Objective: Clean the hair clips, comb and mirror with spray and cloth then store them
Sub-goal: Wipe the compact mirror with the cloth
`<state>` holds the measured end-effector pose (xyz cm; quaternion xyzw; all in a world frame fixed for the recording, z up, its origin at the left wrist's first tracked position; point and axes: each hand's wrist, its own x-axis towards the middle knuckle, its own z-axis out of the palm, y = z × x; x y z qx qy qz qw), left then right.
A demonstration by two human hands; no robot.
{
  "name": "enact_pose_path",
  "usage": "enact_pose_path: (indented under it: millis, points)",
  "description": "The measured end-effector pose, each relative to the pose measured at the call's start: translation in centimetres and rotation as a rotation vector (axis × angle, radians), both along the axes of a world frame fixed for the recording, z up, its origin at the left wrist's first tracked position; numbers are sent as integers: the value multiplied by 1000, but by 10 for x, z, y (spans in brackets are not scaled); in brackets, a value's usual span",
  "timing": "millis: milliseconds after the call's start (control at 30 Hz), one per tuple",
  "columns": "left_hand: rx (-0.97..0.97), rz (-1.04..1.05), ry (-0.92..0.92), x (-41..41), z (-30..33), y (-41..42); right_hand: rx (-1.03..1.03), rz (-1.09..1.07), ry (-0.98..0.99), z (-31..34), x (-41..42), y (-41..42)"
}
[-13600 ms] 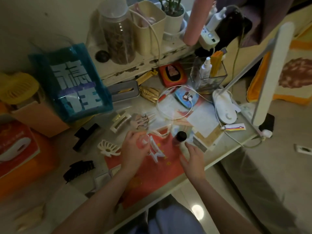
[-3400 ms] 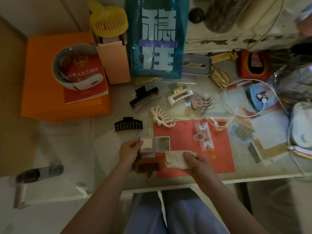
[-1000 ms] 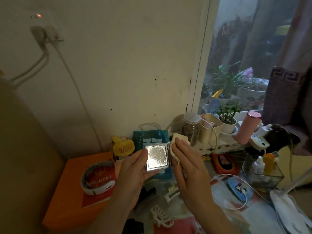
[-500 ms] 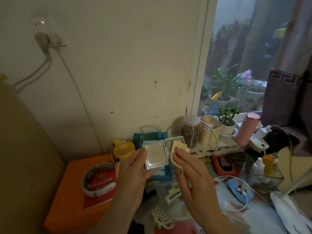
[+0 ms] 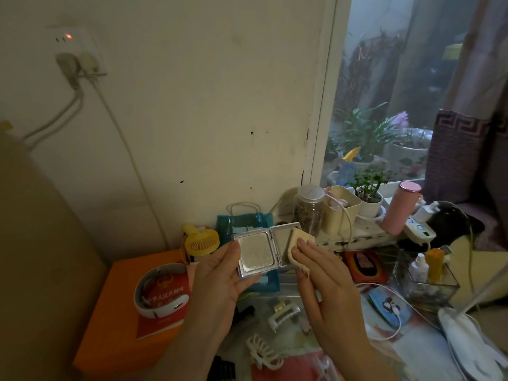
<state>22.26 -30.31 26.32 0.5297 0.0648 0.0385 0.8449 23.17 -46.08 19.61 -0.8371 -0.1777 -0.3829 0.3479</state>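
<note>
My left hand [image 5: 217, 287] grips an opened silver folding mirror [image 5: 257, 253] and holds it up in front of me above the desk. My right hand [image 5: 327, 284] presses a folded cream cloth [image 5: 298, 243] against the mirror's right-hand panel. Below on the desk lie hair clips: a white rectangular claw clip [image 5: 283, 314], a cream claw clip [image 5: 262, 353] and a black one [image 5: 224, 369] at the bottom edge. The comb and the spray bottle are out of sight.
A teal gift bag [image 5: 247, 224] and a yellow mini fan [image 5: 202, 240] stand behind the mirror. An orange box [image 5: 110, 325] with a red booklet is at left. Jars, a plant pot, a pink tumbler [image 5: 402, 207] and cables crowd the back right.
Over the last second the cloth has slid down and right across the mirror's right panel. Earlier the mirror lay on the desk; it is now lifted and the view has tilted up.
</note>
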Motion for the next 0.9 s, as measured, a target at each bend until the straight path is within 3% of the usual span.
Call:
enact_pose_path:
  millis: [900]
  points:
    - [41, 8, 13, -6, -5, -9, 148, 112, 35, 4, 2, 15]
